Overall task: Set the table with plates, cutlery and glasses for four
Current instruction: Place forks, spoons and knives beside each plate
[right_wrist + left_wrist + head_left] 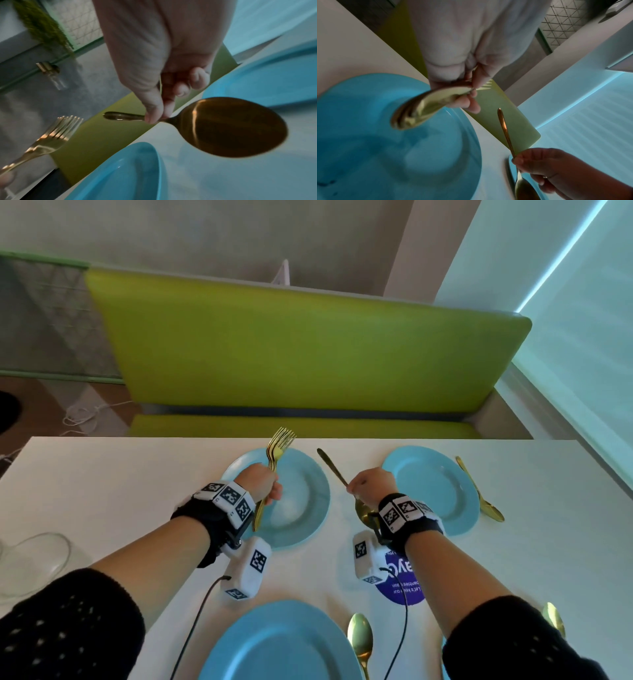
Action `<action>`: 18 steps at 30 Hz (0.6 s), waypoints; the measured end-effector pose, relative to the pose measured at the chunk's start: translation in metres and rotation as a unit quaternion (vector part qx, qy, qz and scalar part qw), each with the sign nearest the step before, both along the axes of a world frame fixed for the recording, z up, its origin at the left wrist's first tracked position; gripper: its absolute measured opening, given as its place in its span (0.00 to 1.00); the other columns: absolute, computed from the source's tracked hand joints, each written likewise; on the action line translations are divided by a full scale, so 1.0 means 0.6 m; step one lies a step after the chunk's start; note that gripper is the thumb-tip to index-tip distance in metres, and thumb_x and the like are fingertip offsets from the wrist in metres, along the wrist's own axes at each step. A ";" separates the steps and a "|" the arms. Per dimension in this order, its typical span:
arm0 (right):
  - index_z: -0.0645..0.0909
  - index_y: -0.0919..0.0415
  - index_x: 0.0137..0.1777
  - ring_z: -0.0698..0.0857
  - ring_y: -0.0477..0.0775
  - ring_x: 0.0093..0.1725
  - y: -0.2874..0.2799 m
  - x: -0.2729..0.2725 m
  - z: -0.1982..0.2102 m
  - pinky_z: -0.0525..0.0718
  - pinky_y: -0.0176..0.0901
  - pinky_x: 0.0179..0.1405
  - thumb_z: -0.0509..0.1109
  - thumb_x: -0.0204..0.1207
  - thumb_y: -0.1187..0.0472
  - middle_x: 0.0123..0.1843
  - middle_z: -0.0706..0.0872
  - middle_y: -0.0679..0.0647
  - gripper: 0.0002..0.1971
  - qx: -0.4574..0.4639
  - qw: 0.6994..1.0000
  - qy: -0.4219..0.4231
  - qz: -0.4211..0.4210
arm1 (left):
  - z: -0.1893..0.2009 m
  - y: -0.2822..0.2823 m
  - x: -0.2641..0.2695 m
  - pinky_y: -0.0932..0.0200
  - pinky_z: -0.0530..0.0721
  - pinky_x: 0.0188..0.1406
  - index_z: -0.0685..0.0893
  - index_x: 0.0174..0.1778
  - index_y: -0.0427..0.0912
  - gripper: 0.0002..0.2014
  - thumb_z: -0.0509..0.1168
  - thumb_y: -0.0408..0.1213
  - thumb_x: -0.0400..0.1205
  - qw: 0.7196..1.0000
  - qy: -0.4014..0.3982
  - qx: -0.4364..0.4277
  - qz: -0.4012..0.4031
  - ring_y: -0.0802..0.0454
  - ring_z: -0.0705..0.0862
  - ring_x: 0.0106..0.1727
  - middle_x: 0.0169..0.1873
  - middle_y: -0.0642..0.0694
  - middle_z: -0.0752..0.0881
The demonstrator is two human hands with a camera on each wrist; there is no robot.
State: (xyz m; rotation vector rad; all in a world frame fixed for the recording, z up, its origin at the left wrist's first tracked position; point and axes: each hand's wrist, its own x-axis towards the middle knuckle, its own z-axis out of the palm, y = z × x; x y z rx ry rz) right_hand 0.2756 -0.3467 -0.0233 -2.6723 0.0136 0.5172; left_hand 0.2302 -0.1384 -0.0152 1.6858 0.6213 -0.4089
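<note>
The right hand (371,486) pinches a gold spoon (224,127) by its neck — bowl trailing behind the fingers, handle pointing ahead toward the bench — over the gap just right of the far left plate (308,491), while the left hand (262,484) grips a bundle of forks (277,446).

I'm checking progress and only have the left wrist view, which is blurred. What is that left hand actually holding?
Observer: The left hand grips a bunch of gold forks, tines up, above the far left plate.
Operator: Has the far right plate got a spoon?
Observer: Yes, the far spoon lies on the table just right of the far right plate.
Operator: And the near plate?
Observer: The near spoon lies right of the near plate.
</note>
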 end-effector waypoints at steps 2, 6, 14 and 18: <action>0.87 0.62 0.57 0.84 0.57 0.62 0.010 0.011 -0.011 0.82 0.48 0.65 0.65 0.78 0.57 0.60 0.88 0.57 0.14 -0.056 0.998 0.023 0.009 | -0.004 0.002 0.003 0.61 0.68 0.24 0.68 0.32 0.38 0.15 0.48 0.25 0.85 1.000 -0.006 -0.014 0.002 0.51 0.77 0.21 0.25 0.42 0.76; 0.83 0.64 0.61 0.83 0.57 0.63 0.025 0.027 -0.031 0.82 0.41 0.59 0.59 0.82 0.53 0.62 0.85 0.57 0.19 -0.158 0.985 0.053 0.037 | -0.014 0.005 0.011 0.61 0.76 0.31 0.71 0.35 0.40 0.14 0.50 0.28 0.87 1.000 -0.027 -0.001 -0.004 0.51 0.78 0.30 0.32 0.44 0.77; 0.80 0.61 0.48 0.79 0.55 0.47 0.042 0.040 -0.071 0.69 0.36 0.28 0.61 0.80 0.51 0.42 0.78 0.54 0.13 -0.143 0.984 0.102 -0.022 | -0.016 -0.001 0.026 0.65 0.80 0.31 0.74 0.37 0.41 0.13 0.52 0.29 0.87 0.999 -0.042 0.004 -0.016 0.53 0.80 0.31 0.33 0.46 0.79; 0.82 0.64 0.64 0.75 0.50 0.47 0.037 0.042 -0.089 0.67 0.30 0.24 0.68 0.77 0.59 0.60 0.85 0.59 0.16 -0.002 0.987 0.120 -0.104 | -0.019 -0.005 0.026 0.68 0.80 0.25 0.74 0.36 0.41 0.13 0.52 0.28 0.87 0.999 -0.047 0.004 -0.026 0.53 0.80 0.31 0.33 0.45 0.79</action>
